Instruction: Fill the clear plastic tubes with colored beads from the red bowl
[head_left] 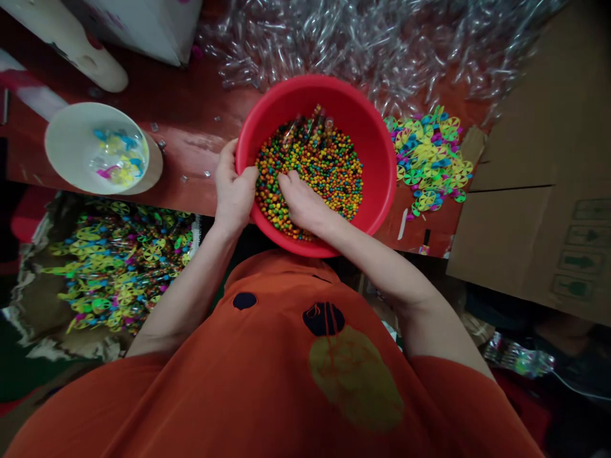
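One red basin (379,165) has its rim clamped by the left hand (235,191); the right hand (308,205) dips among multicoloured balls (334,175) inside, its grip unclear. Right of the table (188,149), printed arrows mark a cardboard box (506,235).

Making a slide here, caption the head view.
Left hand gripping the red basin, right hand in its small colourful balls.

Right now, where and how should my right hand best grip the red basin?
Probably take the red basin by its right rim, coming from the right, thumb inside: the round lip is bare there, opposite the left hand's grip.
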Motion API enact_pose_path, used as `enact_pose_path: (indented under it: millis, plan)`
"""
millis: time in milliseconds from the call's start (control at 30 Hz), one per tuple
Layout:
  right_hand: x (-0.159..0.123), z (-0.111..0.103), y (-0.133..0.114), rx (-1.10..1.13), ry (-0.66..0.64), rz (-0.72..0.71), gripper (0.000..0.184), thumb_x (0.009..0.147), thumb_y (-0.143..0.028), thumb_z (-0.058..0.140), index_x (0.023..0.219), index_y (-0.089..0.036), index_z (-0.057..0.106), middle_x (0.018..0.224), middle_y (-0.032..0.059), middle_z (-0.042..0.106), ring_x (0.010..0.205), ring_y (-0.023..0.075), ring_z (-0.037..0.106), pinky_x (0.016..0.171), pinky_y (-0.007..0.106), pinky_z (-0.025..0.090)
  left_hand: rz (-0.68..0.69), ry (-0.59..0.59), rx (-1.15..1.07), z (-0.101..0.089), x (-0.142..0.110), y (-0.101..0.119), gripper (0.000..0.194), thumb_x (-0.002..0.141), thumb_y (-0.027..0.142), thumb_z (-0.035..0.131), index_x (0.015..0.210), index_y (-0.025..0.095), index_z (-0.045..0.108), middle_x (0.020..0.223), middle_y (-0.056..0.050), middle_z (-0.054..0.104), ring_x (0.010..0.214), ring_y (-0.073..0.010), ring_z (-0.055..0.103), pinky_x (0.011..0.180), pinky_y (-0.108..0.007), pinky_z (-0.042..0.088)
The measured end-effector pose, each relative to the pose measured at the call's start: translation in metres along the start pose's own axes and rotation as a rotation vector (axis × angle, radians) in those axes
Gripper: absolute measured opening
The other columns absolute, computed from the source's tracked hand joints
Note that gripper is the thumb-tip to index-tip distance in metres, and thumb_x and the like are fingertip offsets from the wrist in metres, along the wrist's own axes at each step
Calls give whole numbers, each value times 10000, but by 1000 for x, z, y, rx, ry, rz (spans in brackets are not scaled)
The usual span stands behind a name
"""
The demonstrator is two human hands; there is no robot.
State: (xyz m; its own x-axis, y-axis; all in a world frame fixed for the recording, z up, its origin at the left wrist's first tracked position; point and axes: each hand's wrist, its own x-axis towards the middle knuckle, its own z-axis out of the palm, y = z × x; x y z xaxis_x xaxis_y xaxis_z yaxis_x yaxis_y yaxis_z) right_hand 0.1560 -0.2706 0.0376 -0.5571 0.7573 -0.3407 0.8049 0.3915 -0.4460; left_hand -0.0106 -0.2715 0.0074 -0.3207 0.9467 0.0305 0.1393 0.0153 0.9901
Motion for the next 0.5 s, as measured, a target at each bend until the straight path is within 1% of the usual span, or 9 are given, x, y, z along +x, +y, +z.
enact_pose_path:
  millis: [67, 100, 167, 233, 300, 333, 400, 433, 500]
  plan:
    - [-2, -1, 14, 100, -4, -41, 572, 831, -42, 488, 1395, -127, 451, 1350, 175, 545, 1252, 284, 568, 1086, 472, 514, -1, -2, -8, -2, 0, -1, 409, 800, 300, 733, 1190, 281, 611, 1253, -44, 693, 1228, -294, 634, 1153, -482, 492]
    - [-5, -3, 23, 119, 11, -35, 583, 835, -71, 514, 1409, -134, 438, 1353, 170, 545, 1264, 289, 560, 1096, 483, 509, -1, -2, -11, -2, 0, -2, 411, 800, 298, 735, 1191, 278, 611, 1250, -45, 693, 1231, -295, 632, 1154, -483, 491]
    - [-12, -10, 39, 78, 65, 43, 579, 844, -83, 519, 1415, -131, 436, 1370, 188, 533, 1279, 322, 548, 1100, 537, 494, -5, -4, -16, -2, 0, -4, 421, 795, 293, 741, 1195, 274, 610, 1243, -44, 694, 1224, -294, 632, 1150, -479, 494]
    - [-15, -14, 43, -17, 115, 159, 536, 855, -46, 477, 1387, -108, 463, 1376, 228, 520, 1278, 370, 544, 1072, 592, 487, -5, -5, -23, -1, 2, -4, 418, 792, 283, 739, 1190, 283, 611, 1229, -34, 700, 1195, -286, 638, 1130, -472, 511]
    - [-11, -14, 34, -91, 132, 229, 479, 879, -14, 417, 1347, -83, 492, 1363, 266, 519, 1262, 399, 550, 1036, 612, 492, 9, -4, -27, 2, 2, -3, 398, 798, 277, 732, 1178, 299, 615, 1222, -19, 706, 1170, -271, 642, 1116, -456, 523]
    - [-6, -12, 26, -110, 128, 233, 459, 891, -5, 392, 1331, -75, 502, 1358, 276, 519, 1255, 401, 554, 1027, 607, 496, 22, -4, -26, 3, 3, -2, 392, 800, 281, 730, 1175, 296, 617, 1219, -16, 709, 1163, -264, 643, 1114, -452, 526]
    - [3, -6, 9, -110, 93, 182, 462, 890, 8, 376, 1323, -79, 509, 1367, 267, 515, 1246, 380, 562, 1033, 579, 500, 45, -7, -17, 4, 3, 0, 398, 807, 309, 731, 1184, 261, 613, 1227, -25, 707, 1163, -254, 640, 1122, -458, 521]
    - [7, -4, 3, -87, 66, 137, 481, 874, 13, 392, 1330, -92, 505, 1372, 247, 514, 1242, 359, 566, 1044, 556, 502, 48, -11, -9, 4, 3, 0, 410, 808, 330, 733, 1188, 240, 609, 1232, -32, 705, 1167, -252, 638, 1126, -465, 518]
    - [9, -1, 1, -4, 9, 32, 540, 837, 3, 444, 1360, -128, 483, 1365, 190, 527, 1239, 310, 567, 1073, 511, 504, 44, -12, 1, 3, 3, -2, 435, 802, 358, 739, 1192, 220, 605, 1233, -36, 705, 1167, -251, 638, 1125, -476, 518]
